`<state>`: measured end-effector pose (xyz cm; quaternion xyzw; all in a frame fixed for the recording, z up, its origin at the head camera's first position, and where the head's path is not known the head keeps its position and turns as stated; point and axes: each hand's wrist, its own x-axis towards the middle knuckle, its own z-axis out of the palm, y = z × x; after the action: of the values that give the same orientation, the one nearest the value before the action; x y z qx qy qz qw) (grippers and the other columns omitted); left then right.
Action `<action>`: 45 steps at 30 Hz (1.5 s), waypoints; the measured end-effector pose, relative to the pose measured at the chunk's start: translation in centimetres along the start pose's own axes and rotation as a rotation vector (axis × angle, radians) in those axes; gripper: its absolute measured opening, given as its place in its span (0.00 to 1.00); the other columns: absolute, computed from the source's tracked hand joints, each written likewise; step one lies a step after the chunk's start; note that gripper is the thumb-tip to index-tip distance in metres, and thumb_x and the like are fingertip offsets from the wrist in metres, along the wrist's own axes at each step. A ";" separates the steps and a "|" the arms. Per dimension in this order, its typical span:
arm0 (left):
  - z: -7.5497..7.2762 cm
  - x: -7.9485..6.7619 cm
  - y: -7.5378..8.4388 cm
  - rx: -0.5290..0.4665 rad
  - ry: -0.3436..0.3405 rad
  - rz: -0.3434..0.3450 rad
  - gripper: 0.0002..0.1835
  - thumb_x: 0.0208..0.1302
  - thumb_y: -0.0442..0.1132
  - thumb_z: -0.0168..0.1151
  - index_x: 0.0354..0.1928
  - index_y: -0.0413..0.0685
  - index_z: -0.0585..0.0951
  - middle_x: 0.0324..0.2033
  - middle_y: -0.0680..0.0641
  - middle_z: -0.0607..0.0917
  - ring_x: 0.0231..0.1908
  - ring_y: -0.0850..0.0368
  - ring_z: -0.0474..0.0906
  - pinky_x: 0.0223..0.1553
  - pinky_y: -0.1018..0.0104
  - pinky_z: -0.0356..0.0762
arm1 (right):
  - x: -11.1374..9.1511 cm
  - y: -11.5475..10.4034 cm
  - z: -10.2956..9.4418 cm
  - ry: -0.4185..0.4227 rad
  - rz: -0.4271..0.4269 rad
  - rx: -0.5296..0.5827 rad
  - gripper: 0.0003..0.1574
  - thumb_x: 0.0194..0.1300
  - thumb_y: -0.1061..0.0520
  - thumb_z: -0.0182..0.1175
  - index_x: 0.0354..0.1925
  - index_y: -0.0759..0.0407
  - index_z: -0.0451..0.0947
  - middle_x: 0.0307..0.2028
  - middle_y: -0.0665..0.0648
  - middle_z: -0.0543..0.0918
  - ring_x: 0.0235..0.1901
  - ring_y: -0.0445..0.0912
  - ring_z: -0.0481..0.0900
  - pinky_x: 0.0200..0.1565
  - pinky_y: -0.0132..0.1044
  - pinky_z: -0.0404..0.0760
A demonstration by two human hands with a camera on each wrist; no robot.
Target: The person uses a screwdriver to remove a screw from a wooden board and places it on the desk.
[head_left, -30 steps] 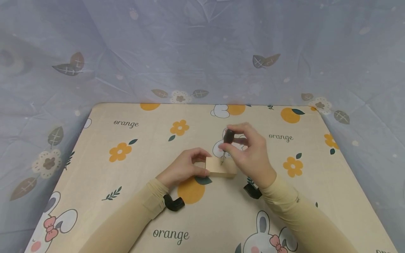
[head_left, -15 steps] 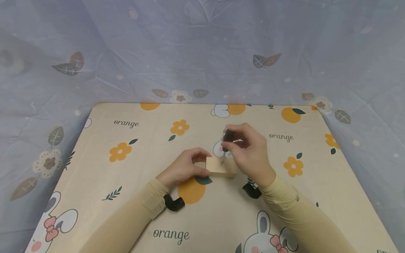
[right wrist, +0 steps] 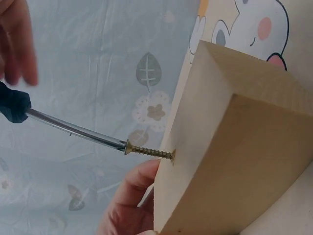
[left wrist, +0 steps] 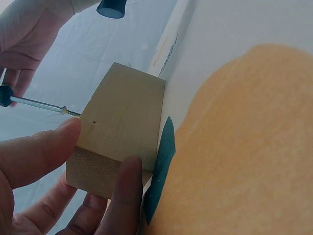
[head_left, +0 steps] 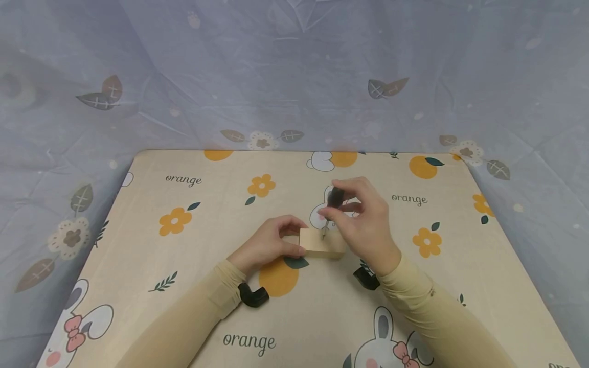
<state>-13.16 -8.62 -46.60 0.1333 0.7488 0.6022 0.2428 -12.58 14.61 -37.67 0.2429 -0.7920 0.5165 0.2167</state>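
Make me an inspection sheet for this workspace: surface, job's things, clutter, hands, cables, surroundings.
Surface: table cover, beige, printed with oranges, flowers and rabbits.
Job's things: wooden block on the cover, with a small dark spot on one side; screw standing in its top face, much of the thread exposed; screwdriver, tip at the screw's head.
Clutter: nothing seen.
Hands: left hand grips the block's left end; right hand holds the screwdriver's handle.
Cables: nothing seen.
Surroundings: grey-blue patterned sheet behind and at both sides.
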 end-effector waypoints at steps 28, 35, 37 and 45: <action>0.0 -0.1 -0.1 -0.001 -0.010 0.001 0.25 0.60 0.34 0.79 0.59 0.51 0.84 0.55 0.49 0.91 0.58 0.54 0.86 0.66 0.52 0.80 | -0.1 -0.1 0.4 0.014 0.004 -0.043 0.33 0.53 0.70 0.81 0.57 0.63 0.82 0.42 0.57 0.86 0.36 0.47 0.84 0.35 0.32 0.88; 0.0 -0.1 0.0 0.012 -0.003 0.000 0.25 0.60 0.34 0.79 0.60 0.50 0.84 0.55 0.49 0.91 0.58 0.54 0.86 0.66 0.53 0.79 | 0.3 -0.5 0.3 -0.049 0.041 0.056 0.31 0.58 0.77 0.75 0.59 0.65 0.82 0.44 0.62 0.90 0.36 0.51 0.91 0.37 0.35 0.91; 0.0 -0.1 0.0 0.012 -0.004 -0.001 0.25 0.60 0.35 0.79 0.60 0.50 0.84 0.55 0.49 0.91 0.59 0.54 0.86 0.67 0.53 0.79 | 0.3 -0.7 0.3 -0.071 0.058 0.087 0.31 0.60 0.79 0.71 0.60 0.66 0.80 0.47 0.64 0.90 0.38 0.54 0.92 0.40 0.36 0.91; 0.0 -0.1 0.0 0.009 -0.005 -0.004 0.25 0.61 0.35 0.79 0.60 0.52 0.84 0.55 0.50 0.91 0.58 0.54 0.86 0.67 0.53 0.79 | 0.1 -0.9 0.4 -0.091 0.051 -0.042 0.30 0.64 0.70 0.74 0.62 0.61 0.78 0.53 0.59 0.88 0.46 0.51 0.92 0.45 0.44 0.92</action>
<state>-13.11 -8.70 -46.60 0.1342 0.7511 0.5980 0.2453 -12.11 13.86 -37.10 0.2413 -0.8175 0.4937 0.1723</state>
